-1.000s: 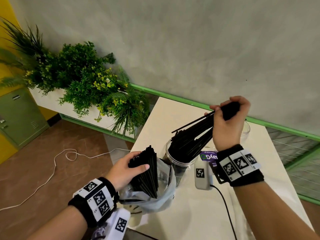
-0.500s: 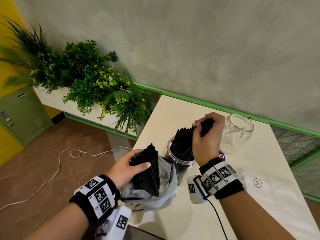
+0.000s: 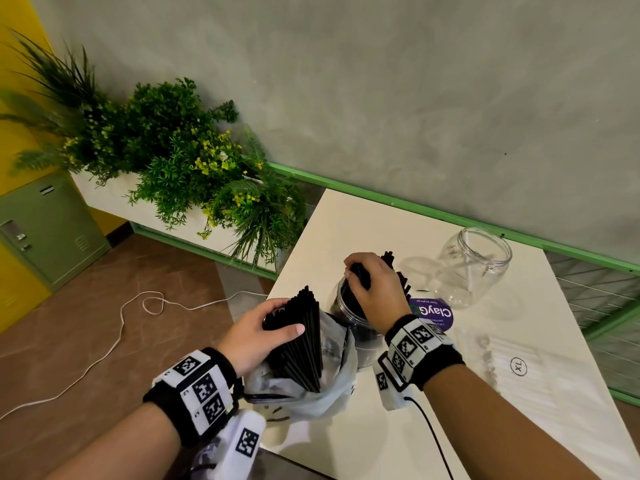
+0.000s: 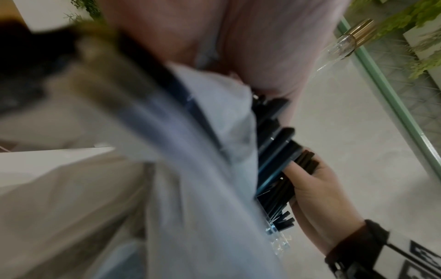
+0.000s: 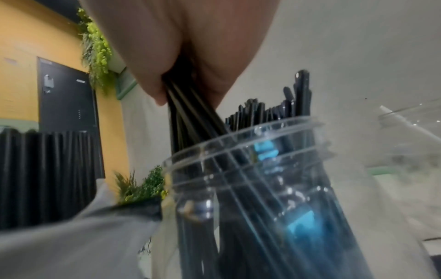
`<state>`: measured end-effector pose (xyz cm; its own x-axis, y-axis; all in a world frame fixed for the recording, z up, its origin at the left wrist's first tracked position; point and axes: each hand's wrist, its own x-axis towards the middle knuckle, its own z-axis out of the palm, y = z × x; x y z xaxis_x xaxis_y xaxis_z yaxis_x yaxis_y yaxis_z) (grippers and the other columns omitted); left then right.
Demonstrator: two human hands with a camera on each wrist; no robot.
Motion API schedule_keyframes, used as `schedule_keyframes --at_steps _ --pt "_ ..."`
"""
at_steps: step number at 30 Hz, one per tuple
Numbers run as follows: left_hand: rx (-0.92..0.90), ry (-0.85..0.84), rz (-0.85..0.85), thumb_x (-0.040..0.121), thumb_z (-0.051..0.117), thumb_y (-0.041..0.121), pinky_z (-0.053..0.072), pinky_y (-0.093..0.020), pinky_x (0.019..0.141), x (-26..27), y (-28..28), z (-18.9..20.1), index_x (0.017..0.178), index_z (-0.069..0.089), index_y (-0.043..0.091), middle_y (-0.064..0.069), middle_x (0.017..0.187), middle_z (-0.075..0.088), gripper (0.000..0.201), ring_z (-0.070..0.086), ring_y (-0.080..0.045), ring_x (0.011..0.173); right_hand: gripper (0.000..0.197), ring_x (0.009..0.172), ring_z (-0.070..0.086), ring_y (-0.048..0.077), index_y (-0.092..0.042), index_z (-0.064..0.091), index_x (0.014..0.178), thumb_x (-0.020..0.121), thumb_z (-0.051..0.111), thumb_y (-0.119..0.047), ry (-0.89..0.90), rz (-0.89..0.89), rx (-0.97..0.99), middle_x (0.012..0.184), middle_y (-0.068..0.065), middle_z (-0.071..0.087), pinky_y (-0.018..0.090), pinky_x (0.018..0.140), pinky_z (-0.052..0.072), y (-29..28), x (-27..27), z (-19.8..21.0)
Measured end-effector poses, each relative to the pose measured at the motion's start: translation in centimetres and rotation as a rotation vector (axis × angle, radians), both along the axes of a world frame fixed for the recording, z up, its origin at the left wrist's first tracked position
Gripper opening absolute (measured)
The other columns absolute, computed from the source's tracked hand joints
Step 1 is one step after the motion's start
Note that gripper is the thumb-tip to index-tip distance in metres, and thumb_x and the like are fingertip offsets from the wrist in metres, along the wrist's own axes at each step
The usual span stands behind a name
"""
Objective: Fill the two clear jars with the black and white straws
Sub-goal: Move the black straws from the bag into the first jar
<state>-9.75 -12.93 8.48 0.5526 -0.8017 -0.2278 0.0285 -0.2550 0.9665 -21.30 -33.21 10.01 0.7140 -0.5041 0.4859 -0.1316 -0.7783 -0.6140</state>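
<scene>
A clear jar (image 3: 341,303) (image 5: 274,185) stands near the table's left edge, packed with black straws (image 3: 401,282) (image 5: 269,113). My right hand (image 3: 372,289) grips a small bunch of black straws (image 5: 188,105) whose lower ends are inside that jar. My left hand (image 3: 258,332) holds a larger bundle of black straws (image 3: 301,341) (image 4: 274,151) that stands in a plastic bag (image 3: 304,396) (image 4: 210,169). A second clear jar (image 3: 472,266) stands empty toward the back right. A pack of white straws (image 3: 516,355) lies flat on the table at right.
A purple round label (image 3: 434,313) lies behind the full jar. The white table (image 3: 363,230) ends just left of the bag. A planter with green plants (image 3: 180,161) stands left of the table, and a white cable (image 3: 121,327) runs over the brown floor.
My right hand has come down and toward me with its bunch, bringing the straws from a slant above the jar into it. The left hand has kept its hold on the bundle.
</scene>
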Motion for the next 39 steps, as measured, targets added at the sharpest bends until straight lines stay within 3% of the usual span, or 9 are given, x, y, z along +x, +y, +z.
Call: schedule_keyframes --at_steps 5,8,10,15,22,29,31,34,39 --pt "-0.001 0.012 -0.003 0.049 0.076 0.056 0.052 -0.034 0.093 0.1 0.0 -0.1 0.111 0.06 0.034 0.005 0.108 0.068 0.067 0.065 -0.012 0.099 0.049 0.1 0.061 0.009 -0.037 0.039 0.133 0.094 0.055 -0.012 0.174 0.023 0.334 0.111 -0.009 0.067 0.021 0.088 0.047 -1.3 -1.4 1.2" --pt "0.002 0.015 -0.001 0.048 0.075 0.058 0.051 -0.036 0.094 0.3 0.0 -0.3 0.114 0.06 0.032 0.005 0.109 0.068 0.073 0.065 -0.012 0.1 0.032 0.095 0.059 0.005 -0.028 0.053 0.12 0.092 0.06 -0.015 0.176 -0.045 0.374 0.1 -0.012 0.064 0.02 0.082 0.049 -2.0 -2.3 2.0" --pt "0.008 0.017 0.011 0.047 0.076 0.058 0.05 -0.037 0.095 0.4 0.0 -0.5 0.116 0.06 0.031 0.004 0.11 0.067 0.075 0.065 -0.013 0.101 0.017 0.089 0.059 -0.002 -0.02 0.063 0.106 0.09 0.064 -0.019 0.168 -0.082 0.316 0.093 -0.013 0.067 0.024 0.084 0.049 -2.4 -2.7 2.2" --pt "0.011 0.018 0.018 0.046 0.076 0.057 0.049 -0.039 0.097 0.5 -0.1 -0.5 0.116 0.061 0.029 0.002 0.11 0.068 0.077 0.065 -0.014 0.101 0.024 0.085 0.058 0.013 -0.018 0.065 0.103 0.084 0.071 -0.032 0.225 -0.175 0.12 0.09 -0.005 0.065 0.025 0.076 0.046 -3.3 -3.2 2.2" --pt "0.016 0.016 0.012 0.049 0.075 0.056 0.049 -0.04 0.097 0.6 0.0 -0.5 0.116 0.061 0.028 0.002 0.11 0.068 0.075 0.065 -0.015 0.102 0.024 0.08 0.059 0.019 -0.015 0.057 0.103 0.083 0.071 -0.009 0.138 -0.212 0.12 0.085 0.001 0.061 0.032 0.076 0.051 -4.6 -5.2 3.2" --pt "0.024 -0.003 0.001 0.049 0.074 0.058 0.05 -0.037 0.096 0.7 -0.1 -0.6 0.114 0.062 0.029 0.004 0.109 0.069 0.072 0.065 -0.014 0.101 0.024 0.089 0.059 0.029 -0.005 0.062 0.115 0.093 0.055 -0.003 0.158 -0.204 -0.208 0.095 0.008 0.066 0.036 0.078 0.048 -4.9 -6.6 0.8" --pt "0.022 -0.011 0.003 0.049 0.074 0.058 0.05 -0.035 0.094 0.6 -0.1 -0.5 0.114 0.062 0.029 0.004 0.108 0.068 0.072 0.065 -0.013 0.101 0.022 0.086 0.058 0.036 -0.003 0.065 0.11 0.091 0.053 -0.002 0.186 -0.213 -0.322 0.094 0.013 0.064 0.033 0.076 0.046 -4.8 -6.9 -0.2" --pt "0.02 -0.005 0.003 0.054 0.076 0.052 0.051 -0.034 0.093 0.5 0.0 -0.4 0.114 0.062 0.027 0.003 0.108 0.069 0.067 0.065 -0.014 0.101 0.041 0.093 0.051 0.027 -0.004 0.059 0.122 0.084 0.057 0.011 0.117 -0.321 -0.317 0.113 0.015 0.05 0.023 0.085 0.039 -3.8 -7.0 -0.2" --pt "0.022 0.01 0.007 0.065 0.08 0.039 0.051 -0.031 0.091 0.3 0.0 -0.3 0.115 0.06 0.027 0.003 0.109 0.067 0.055 0.064 -0.014 0.101 0.025 0.094 0.05 0.019 -0.006 0.061 0.112 0.091 0.053 -0.016 -0.014 -0.145 -0.303 0.107 0.006 0.051 0.031 0.083 0.046 0.9 -6.0 0.8"
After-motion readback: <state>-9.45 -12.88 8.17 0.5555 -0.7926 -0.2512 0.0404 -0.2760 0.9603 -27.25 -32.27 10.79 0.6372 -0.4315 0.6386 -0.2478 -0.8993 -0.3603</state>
